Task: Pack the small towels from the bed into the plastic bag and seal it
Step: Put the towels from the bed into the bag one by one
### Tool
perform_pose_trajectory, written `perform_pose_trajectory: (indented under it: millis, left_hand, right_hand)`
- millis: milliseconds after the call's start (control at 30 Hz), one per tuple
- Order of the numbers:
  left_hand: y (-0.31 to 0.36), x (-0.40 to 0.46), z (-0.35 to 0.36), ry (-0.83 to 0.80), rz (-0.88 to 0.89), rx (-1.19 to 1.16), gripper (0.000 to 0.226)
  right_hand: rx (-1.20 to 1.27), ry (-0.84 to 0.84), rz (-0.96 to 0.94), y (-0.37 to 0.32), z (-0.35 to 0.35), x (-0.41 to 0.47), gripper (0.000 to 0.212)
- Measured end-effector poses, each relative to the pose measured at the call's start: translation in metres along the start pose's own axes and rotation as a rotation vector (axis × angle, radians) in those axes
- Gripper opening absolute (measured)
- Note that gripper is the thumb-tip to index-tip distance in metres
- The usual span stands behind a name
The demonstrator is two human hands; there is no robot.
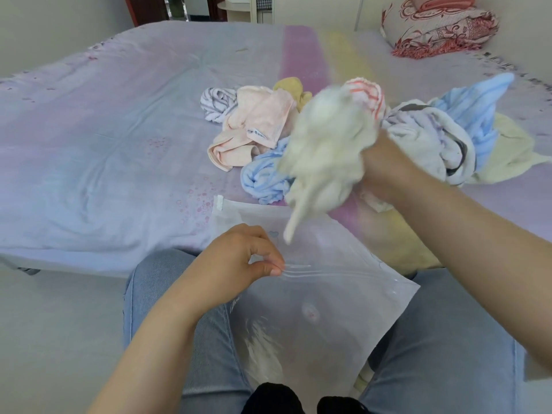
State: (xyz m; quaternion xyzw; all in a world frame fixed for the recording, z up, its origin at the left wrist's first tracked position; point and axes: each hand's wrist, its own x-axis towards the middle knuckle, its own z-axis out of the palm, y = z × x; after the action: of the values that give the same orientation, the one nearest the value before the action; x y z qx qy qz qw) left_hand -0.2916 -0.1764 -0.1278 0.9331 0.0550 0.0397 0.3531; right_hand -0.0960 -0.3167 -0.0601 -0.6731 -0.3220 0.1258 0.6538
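Left hand: the left hand [239, 261] pinches the zip edge of the bag [313, 294] between thumb and fingers, near and left of centre.
Right hand: the right hand [385, 171] grips a bunched cream towel [325, 162]; the fingers are hidden by the cloth.
Bag: flat and translucent, lying over the person's lap and the near edge of the bed [119, 144]; its zip line runs left to right.
Key relation: the towel hangs just beyond and above the bag, a loose tail pointing down toward the zip edge; the mouth lies nearer than the towel.
Pile: the other towels [257, 127] lie on the bed, further away.
Unclear: the towel is blurred; I cannot tell whether the mouth is open.
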Motion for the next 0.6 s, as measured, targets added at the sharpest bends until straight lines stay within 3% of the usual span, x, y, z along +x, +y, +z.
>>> perform_pose_trajectory:
  millis: [67, 133, 200, 267, 300, 367, 433, 467, 533, 600]
  left_hand:
    - [-0.003, -0.003, -0.001, 0.038, -0.006, -0.009, 0.011]
    - [-0.006, -0.007, -0.004, 0.073, -0.005, -0.04, 0.013]
    - [-0.008, -0.01, -0.006, 0.091, -0.002, -0.062, 0.016]
    - [-0.008, -0.011, -0.005, 0.077, 0.008, -0.057, 0.015]
    - [-0.007, -0.011, -0.003, 0.065, 0.009, -0.06, 0.014]
    - [-0.005, -0.01, 0.001, 0.054, 0.009, -0.078, 0.011]
    - [-0.004, -0.006, 0.004, 0.057, 0.02, -0.076, 0.009]
    - [-0.004, -0.003, 0.006, 0.056, 0.03, -0.064, 0.009]
    - [-0.005, 0.0, 0.009, 0.048, 0.041, -0.043, 0.008]
    - [-0.007, 0.003, 0.01, 0.041, 0.038, -0.032, 0.008]
  right_hand:
    - [-0.468, -0.32, -0.13, 0.033, 0.013, -0.015, 0.031]
    - [-0.848, -0.619, -0.131, 0.057, 0.017, -0.026, 0.036]
    - [-0.993, -0.92, -0.022, 0.06, 0.017, -0.032, 0.037]
    - [-0.944, -1.228, 0.252, 0.054, 0.014, -0.029, 0.039]
    - [-0.841, -1.263, 0.421, 0.05, 0.012, -0.026, 0.037]
    - [-0.641, -1.014, 0.558, 0.046, 0.011, -0.016, 0.029]
    - [-0.846, -0.678, 0.28, 0.05, 0.009, -0.006, 0.029]
    - [-1.043, -0.594, 0.123, 0.054, 0.008, -0.002, 0.041]
    - [-1.225, -0.637, 0.044, 0.068, 0.006, 0.002, 0.068]
    - [-1.219, -0.697, 0.154, 0.081, 0.006, 0.002, 0.08]
